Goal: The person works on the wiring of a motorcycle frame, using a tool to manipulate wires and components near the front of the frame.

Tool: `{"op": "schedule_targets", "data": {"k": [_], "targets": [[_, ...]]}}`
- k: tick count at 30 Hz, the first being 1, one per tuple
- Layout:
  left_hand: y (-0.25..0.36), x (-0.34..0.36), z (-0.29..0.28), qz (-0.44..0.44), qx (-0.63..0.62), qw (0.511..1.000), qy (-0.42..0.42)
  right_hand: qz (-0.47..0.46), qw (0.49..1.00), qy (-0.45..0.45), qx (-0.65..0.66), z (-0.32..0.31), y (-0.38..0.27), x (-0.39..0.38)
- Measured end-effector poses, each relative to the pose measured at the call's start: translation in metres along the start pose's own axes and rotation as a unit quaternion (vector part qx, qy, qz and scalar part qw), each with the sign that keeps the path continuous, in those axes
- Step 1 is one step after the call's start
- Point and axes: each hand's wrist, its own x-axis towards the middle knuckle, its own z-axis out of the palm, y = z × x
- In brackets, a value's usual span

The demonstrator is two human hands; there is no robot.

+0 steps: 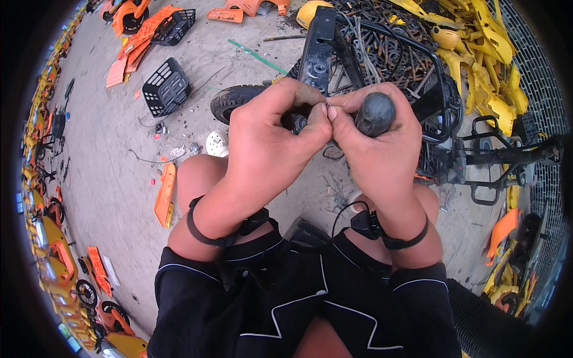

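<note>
My left hand (262,134) and my right hand (385,164) meet in front of me, their thumbs and fingertips pinched together. Something tiny and dark sits at the fingertips, too small to name. A dark, round-ended tool handle (376,113) also rests in my right hand, between thumb and palm; the tool's other end is hidden. Just beyond my hands stands a black metal vehicle frame (316,65), with a black-tyred wheel (230,102) on its left, partly behind my left hand.
A heap of rusty metal parts (412,65) lies beyond, with yellow plastic panels (486,59) at the right. Another black frame (495,158) stands right of my hand. A black basket (167,88), an orange panel (165,196) and a green strip (256,56) lie on the concrete floor.
</note>
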Motion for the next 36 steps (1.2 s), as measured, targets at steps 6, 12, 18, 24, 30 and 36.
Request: {"op": "schedule_targets", "data": {"k": [6, 12, 18, 24, 30, 36], "targets": [[0.0, 0.002, 0.001, -0.002, 0.021, 1.0, -0.013, 0.029, 0.999, -0.013, 0.03, -0.003, 0.006, 0.004], [-0.004, 0.004, 0.004, -0.043, -0.009, 0.999, 0.0, 0.068, 0.994, -0.013, 0.084, -0.001, 0.006, 0.005], [-0.013, 0.008, 0.004, 0.012, 0.013, 1.0, -0.008, 0.126, 0.981, -0.006, 0.149, -0.002, 0.006, 0.007], [-0.022, 0.002, 0.007, 0.04, -0.014, 0.999, -0.022, 0.154, 0.967, 0.019, 0.204, -0.008, 0.007, 0.02], [-0.012, -0.002, 0.005, 0.029, 0.05, 0.996, -0.061, 0.183, 0.944, 0.029, 0.272, -0.007, 0.004, 0.024], [-0.022, -0.001, 0.005, 0.049, 0.065, 0.996, -0.022, 0.178, 0.951, 0.02, 0.253, -0.002, 0.001, 0.023]]}}
